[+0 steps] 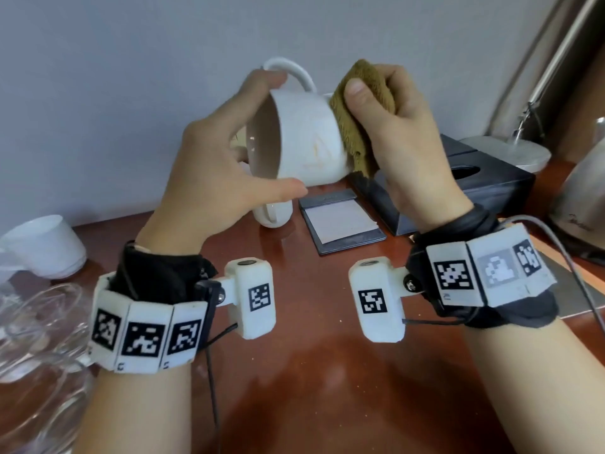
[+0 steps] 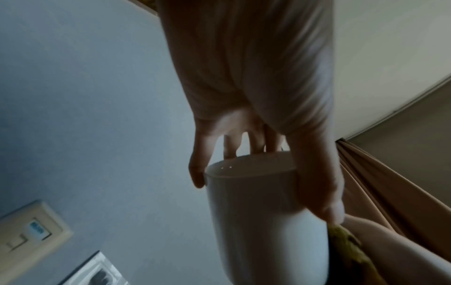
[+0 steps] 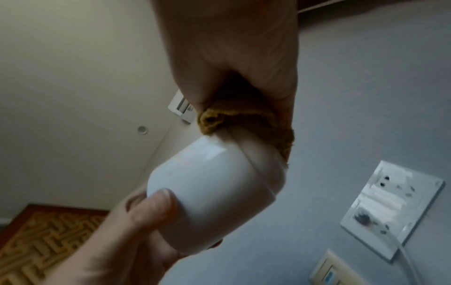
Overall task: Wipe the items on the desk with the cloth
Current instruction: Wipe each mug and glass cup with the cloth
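A white ceramic cup (image 1: 304, 139) is held on its side above the desk, mouth facing left. My left hand (image 1: 229, 152) grips it near the rim, thumb under the wall and fingers over the top. My right hand (image 1: 393, 126) holds a bunched mustard-brown cloth (image 1: 357, 103) and presses it against the cup's base end. In the left wrist view the cup (image 2: 263, 212) sits between thumb and fingers, with the cloth (image 2: 349, 243) at its far end. The right wrist view shows the cloth (image 3: 246, 119) wrapped on the cup (image 3: 209, 192).
On the brown desk (image 1: 311, 371) lie another white cup (image 1: 275, 211), a notepad in a dark tray (image 1: 343, 221), a black tissue box (image 1: 458, 178), a lamp base (image 1: 510, 152) and a kettle (image 1: 582, 191). A white bowl (image 1: 42, 244) and clear glassware (image 1: 36, 339) stand at left.
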The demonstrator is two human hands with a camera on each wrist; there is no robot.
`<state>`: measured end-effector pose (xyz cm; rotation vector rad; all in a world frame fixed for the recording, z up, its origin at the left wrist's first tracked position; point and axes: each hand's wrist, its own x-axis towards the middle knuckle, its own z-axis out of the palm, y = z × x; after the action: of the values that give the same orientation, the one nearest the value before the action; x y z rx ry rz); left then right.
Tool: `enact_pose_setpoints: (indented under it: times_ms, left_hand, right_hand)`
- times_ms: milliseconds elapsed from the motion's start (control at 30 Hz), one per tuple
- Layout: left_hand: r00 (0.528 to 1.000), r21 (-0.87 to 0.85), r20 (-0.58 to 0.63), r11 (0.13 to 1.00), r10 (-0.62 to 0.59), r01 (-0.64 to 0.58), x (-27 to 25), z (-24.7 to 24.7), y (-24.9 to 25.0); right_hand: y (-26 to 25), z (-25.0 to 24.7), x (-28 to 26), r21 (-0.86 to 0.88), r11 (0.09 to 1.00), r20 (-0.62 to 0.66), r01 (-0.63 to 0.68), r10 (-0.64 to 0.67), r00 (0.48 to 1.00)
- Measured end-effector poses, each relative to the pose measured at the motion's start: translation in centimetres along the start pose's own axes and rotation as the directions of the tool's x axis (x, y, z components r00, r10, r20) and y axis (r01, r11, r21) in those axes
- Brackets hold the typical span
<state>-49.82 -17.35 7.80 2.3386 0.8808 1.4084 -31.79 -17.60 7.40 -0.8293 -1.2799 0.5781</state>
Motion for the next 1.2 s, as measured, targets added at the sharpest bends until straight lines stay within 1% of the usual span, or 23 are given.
enact_pose_setpoints:
  times_ms: [67,100,200,267,333,400,433,500,600,667,800,1000,1067,1133,1200]
  left_hand:
    - [1.0,0.062,0.017,0.998,-0.013,0.012,0.1,0.7,0.2]
    - [1.0,0.073,0.001,0.997,-0.023,0.022,0.2,1.1,0.2]
    - [0.992,0.057,-0.1,0.995,-0.07,0.076,0.5,2.0,0.3]
    - [0.975,-0.028,-0.182,0.992,-0.123,0.12,0.8,2.1,0.1]
    - [0.949,-0.154,-0.258,0.977,-0.181,0.144,1.0,1.9,-0.2]
    - [0.935,-0.23,-0.287,0.962,-0.21,0.145,1.0,1.5,-0.3]
    - [0.939,-0.23,-0.28,0.963,-0.201,0.138,1.0,1.4,-0.3]
    - [0.956,-0.168,-0.25,0.979,-0.155,0.115,0.9,1.1,-0.1]
    - [0.98,0.004,-0.188,0.997,-0.07,0.072,0.7,1.0,0.1]
    - [0.988,0.049,-0.143,0.997,-0.052,0.059,0.6,1.2,0.2]
    - [0.997,0.058,-0.045,0.996,-0.064,0.067,0.4,1.5,0.0]
    - [0.987,0.036,0.083,0.991,-0.134,0.131,0.2,1.1,-0.8]
    - [0.988,0.049,0.077,0.99,-0.134,0.131,0.2,1.2,-0.7]
    - [0.99,0.072,0.006,0.988,-0.139,0.138,0.4,1.6,-0.6]
    - [0.984,0.059,-0.072,0.984,-0.162,0.167,0.6,2.0,-0.4]
  right_hand:
    - [0.1,-0.1,0.0,-0.12,0.991,-0.031,0.058,-0.062,0.998]
    - [0.1,-0.1,0.0,-0.166,0.982,-0.031,0.09,-0.096,0.995]
    - [0.3,-0.2,-0.1,-0.263,0.942,0.04,0.206,-0.203,0.978]
    - [0.3,0.1,-0.3,-0.327,0.889,0.12,0.321,-0.298,0.947]
    - [0.5,0.4,-0.5,-0.356,0.824,0.219,0.44,-0.384,0.897]
    - [0.8,0.7,-0.6,-0.358,0.786,0.292,0.504,-0.418,0.86]
    - [0.9,0.7,-0.6,-0.354,0.783,0.303,0.511,-0.421,0.855]
    - [0.9,0.5,-0.4,-0.346,0.794,0.281,0.499,-0.42,0.863]
    - [0.6,0.2,-0.3,-0.325,0.834,0.199,0.445,-0.4,0.895]
    - [0.4,-0.1,-0.1,-0.298,0.869,0.153,0.395,-0.365,0.918]
    - [0.2,-0.5,0.2,-0.337,0.893,0.076,0.298,-0.29,0.954]
    - [0.7,-0.3,0.2,-0.388,0.888,0.042,0.246,-0.25,0.967]
    - [0.8,-0.3,0.2,-0.387,0.89,0.045,0.241,-0.242,0.969]
    - [0.9,-0.4,0.3,-0.365,0.893,0.079,0.262,-0.251,0.965]
    - [1.0,-0.5,0.3,-0.355,0.873,0.165,0.335,-0.294,0.941]
